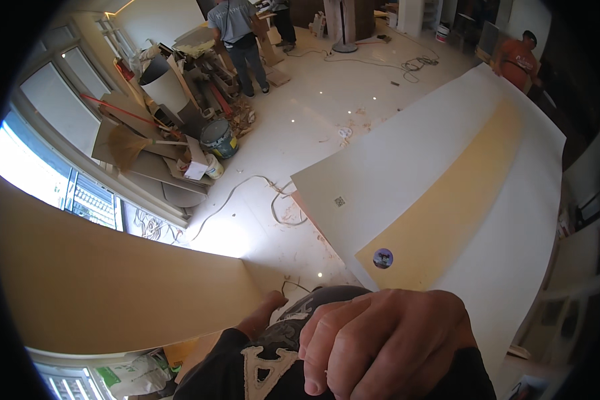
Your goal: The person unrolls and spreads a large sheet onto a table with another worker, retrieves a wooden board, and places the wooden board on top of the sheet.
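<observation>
My right hand [387, 343] is raised close in front of my chest. Its fingers are curled in, and the palm side is hidden, so whether it holds anything does not show. Lower down and to the left, my left hand [268, 312] reaches out beside the bottom corner of a large tan panel [113, 287]; its fingers cannot be made out. Beyond my right hand stretches a big white board [420, 180] with a tan band [440, 200] along it, bearing a round dark sticker [383, 259]. A person in an orange shirt [517, 63] stands at its far end.
Cables [237, 187] trail over the pale, dusty floor [300, 127]. At the left wall lie a heap of scrap boards [207, 87], a broom [128, 148] and a dark bucket [219, 138]. Another person in grey [237, 33] stands farther back, near a fan base [345, 47].
</observation>
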Motion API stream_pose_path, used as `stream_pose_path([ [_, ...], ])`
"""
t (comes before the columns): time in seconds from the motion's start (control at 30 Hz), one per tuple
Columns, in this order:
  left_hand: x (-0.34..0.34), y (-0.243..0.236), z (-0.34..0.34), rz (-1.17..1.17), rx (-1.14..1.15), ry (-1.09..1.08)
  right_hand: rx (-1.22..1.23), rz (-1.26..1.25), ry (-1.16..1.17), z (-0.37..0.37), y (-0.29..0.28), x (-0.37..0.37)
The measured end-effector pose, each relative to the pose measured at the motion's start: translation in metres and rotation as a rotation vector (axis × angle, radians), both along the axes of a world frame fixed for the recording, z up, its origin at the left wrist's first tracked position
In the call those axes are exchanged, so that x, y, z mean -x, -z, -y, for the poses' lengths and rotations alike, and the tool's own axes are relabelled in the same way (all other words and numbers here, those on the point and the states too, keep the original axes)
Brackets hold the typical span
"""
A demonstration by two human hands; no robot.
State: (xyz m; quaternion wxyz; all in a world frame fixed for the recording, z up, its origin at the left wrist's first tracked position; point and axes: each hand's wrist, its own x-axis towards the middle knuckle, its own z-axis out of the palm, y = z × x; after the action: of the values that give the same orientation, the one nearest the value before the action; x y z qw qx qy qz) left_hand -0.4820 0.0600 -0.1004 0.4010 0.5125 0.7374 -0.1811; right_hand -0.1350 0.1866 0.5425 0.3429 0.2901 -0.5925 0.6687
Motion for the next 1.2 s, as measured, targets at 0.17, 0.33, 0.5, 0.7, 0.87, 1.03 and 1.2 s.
stream_pose_path([
  [0.17, -0.025, -0.055, 0.001, 0.022, -0.067, -0.082, 0.002, -0.233, 0.072, 0.013, 0.024, 0.029],
  [0.33, -0.027, -0.081, -0.006, 0.004, -0.09, -0.113, 0.049, -0.193, 0.081, 0.016, 0.022, 0.025],
  [0.5, 0.006, 0.006, 0.014, 0.055, 0.012, -0.012, -0.003, -0.183, 0.044, 0.012, 0.024, 0.036],
  [0.7, 0.015, -0.011, -0.014, 0.005, 0.134, 0.006, 0.201, 0.085, 0.296, 0.007, 0.005, -0.025],
  [0.87, 0.003, -0.017, -0.021, -0.023, 0.016, -0.032, 0.285, -0.015, 0.392, 0.019, -0.018, -0.022],
  [1.03, -0.011, 0.005, -0.06, -0.047, -0.08, 0.299, 0.198, -0.349, 0.276, 0.02, -0.002, -0.01],
  [1.2, -0.013, 0.006, -0.063, 0.005, -0.044, 0.233, 0.204, -0.406, 0.288, 0.031, 0.001, -0.01],
])
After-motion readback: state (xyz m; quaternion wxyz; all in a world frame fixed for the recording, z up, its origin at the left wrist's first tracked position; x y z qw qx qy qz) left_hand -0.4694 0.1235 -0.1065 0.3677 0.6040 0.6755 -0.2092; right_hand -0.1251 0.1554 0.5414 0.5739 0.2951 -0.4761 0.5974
